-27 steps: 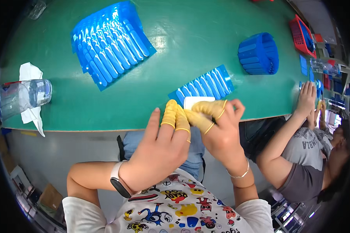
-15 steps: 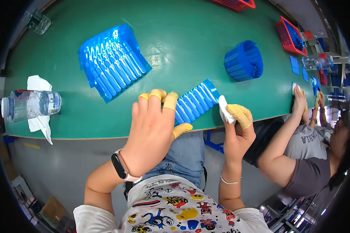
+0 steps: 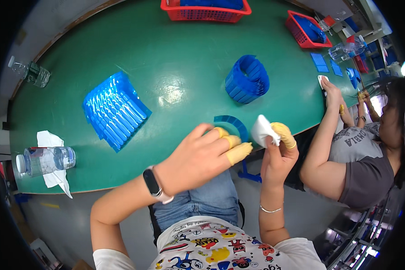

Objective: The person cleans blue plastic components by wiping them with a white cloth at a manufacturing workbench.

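Left hand (image 3: 198, 157) pins curved blue ribbed plastic strip (image 3: 231, 123) on green desk (image 3: 175, 54), right hand (image 3: 276, 153) pinches white cloth (image 3: 262, 130) (wipe rib-wise, keep strip flat).

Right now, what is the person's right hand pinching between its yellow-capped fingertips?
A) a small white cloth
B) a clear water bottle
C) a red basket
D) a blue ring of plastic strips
A: the right hand pinches a small white cloth above the green table edge, apart from the bottles and baskets.
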